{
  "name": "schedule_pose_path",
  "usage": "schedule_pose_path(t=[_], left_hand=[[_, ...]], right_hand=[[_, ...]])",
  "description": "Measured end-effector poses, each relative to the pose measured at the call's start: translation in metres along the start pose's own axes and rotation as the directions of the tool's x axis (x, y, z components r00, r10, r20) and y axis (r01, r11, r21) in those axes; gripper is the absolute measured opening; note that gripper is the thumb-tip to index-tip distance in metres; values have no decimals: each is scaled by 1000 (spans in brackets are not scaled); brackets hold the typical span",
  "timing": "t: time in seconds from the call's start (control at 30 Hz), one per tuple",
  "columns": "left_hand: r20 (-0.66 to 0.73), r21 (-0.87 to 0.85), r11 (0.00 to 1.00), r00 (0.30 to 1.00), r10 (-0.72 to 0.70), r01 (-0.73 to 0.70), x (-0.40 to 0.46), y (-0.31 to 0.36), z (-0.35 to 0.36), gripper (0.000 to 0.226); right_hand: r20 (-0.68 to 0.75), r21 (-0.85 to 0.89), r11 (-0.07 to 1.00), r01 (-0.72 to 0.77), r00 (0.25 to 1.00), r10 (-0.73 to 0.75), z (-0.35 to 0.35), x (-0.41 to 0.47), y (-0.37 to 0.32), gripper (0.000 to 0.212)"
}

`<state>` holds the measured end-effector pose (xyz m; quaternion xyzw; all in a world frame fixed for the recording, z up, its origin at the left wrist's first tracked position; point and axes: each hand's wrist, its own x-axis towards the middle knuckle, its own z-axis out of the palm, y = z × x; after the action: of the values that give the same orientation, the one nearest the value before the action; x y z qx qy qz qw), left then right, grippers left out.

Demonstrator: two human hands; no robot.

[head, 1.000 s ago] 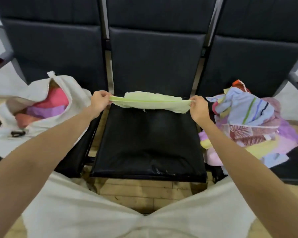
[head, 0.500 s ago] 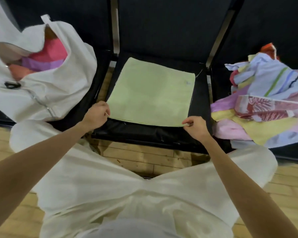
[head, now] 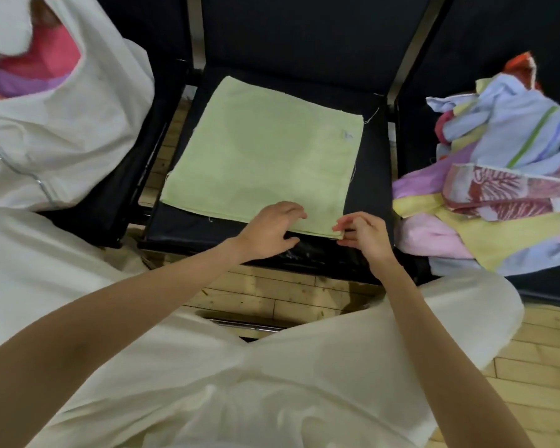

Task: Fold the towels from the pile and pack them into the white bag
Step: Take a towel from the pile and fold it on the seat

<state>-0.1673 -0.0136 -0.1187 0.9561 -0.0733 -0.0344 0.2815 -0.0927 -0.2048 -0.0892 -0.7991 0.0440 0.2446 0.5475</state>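
Three black seats side by side fill my view, and I'm working on the middle seat (head: 366,176). On the left seat slumps the white bag (head: 62,140), its mouth gaping, pink and purple folded towels showing inside. On the right seat sits the pile of towels (head: 498,189), a jumble of striped, pink, yellow and leaf-printed cloth, plenty left to do.

Flat on the middle seat lies the green towel (head: 256,156), spread square and, by the doubled near edge, I think already folded once, though the layers are hard to read here. Loose threads trail off its corners.

Now the hands, both at the near edge. My left hand (head: 269,229) rests on that edge with fingers spread and relaxed, gripping nothing. My right hand (head: 362,236) is at the near right corner, thumb and forefinger closed around the corner's tip, a narrow pinch on the cloth.

What worries me: only one corner is actually held. If I lift the right corner while the left hand merely lies on top, the layers may slide apart and the next fold comes out skewed. The near edge also sits close to the seat's front lip, so a careless tug could drag the towel off onto the wooden floor (head: 265,299).
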Motion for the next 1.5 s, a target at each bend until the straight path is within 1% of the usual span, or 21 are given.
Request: schedule_pose_path(t=[0.07,0.27,0.37,0.43,0.53,0.57,0.63,0.7,0.8,0.83,0.9,0.93,0.97,1.0,1.03,1.07,1.13,1.2,1.27,1.37,1.5], left_hand=[[9,-8,1000,1000,15,-15,16,9,7,46],[-34,-85,996,999,4,-7,50,26,16,29],[-26,-72,997,999,21,-23,56,26,20,27],[-57,-117,993,998,8,-15,58,25,19,25],[-86,-262,964,994,-68,44,60,23,11,21],[-91,-336,939,990,-110,73,60,21,8,16],[-75,-516,845,976,-204,138,58,18,0,3],[2,-651,728,960,-279,213,58,16,-8,9],[162,-755,572,936,-314,323,60,12,-18,17],[200,-768,536,927,-318,350,61,11,-20,19],[262,-776,495,914,-310,391,61,7,-25,23],[287,-778,482,910,-299,403,61,5,-26,25],[316,-781,463,905,-286,419,60,4,-29,26],[351,-784,436,895,-274,441,59,3,-32,26],[387,-789,404,885,-259,463,58,3,-35,25],[419,-796,364,875,-242,483,58,1,-36,22],[471,-809,295,861,-193,509,57,2,-37,9],[500,-816,251,854,-144,521,56,2,-36,28],[515,-825,202,850,-115,527,53,3,-36,38],[517,-838,135,848,-119,530,45,-1,-40,28],[503,-842,113,844,-186,527,26,-18,-50,37]], right_hand=[[13,14,1000,2,1000,-2,-2,-1,-1,33],[34,128,992,-24,999,19,-17,2,-7,30],[-85,210,977,-42,995,60,-24,14,-2,23],[-154,190,976,-110,978,140,-26,32,1,19],[-50,159,956,-247,965,257,-22,61,-4,13],[-24,162,953,-256,965,263,-18,72,-9,13],[-36,139,967,-212,975,219,-9,96,-22,20],[-92,84,985,-151,983,159,-1,123,-33,20],[-218,41,994,-101,970,107,7,169,-46,6],[-255,32,996,-85,963,90,9,183,-51,10],[-323,-22,998,-57,945,47,13,206,-62,32],[-354,-64,997,-48,935,22,14,212,-69,38],[-375,-106,994,-37,927,-5,15,218,-74,32],[-379,-133,991,-32,925,-21,16,220,-78,18],[-386,-148,989,-23,922,-36,17,223,-80,17],[-390,-158,987,-10,919,-53,17,224,-79,27],[-420,-103,994,47,903,-87,14,223,-77,31],[-462,34,994,102,884,-75,9,220,-78,25],[-488,139,980,145,871,-60,7,218,-82,23],[-471,165,968,187,878,-90,14,217,-92,21],[-412,108,965,240,894,-176,50,214,-114,22]])
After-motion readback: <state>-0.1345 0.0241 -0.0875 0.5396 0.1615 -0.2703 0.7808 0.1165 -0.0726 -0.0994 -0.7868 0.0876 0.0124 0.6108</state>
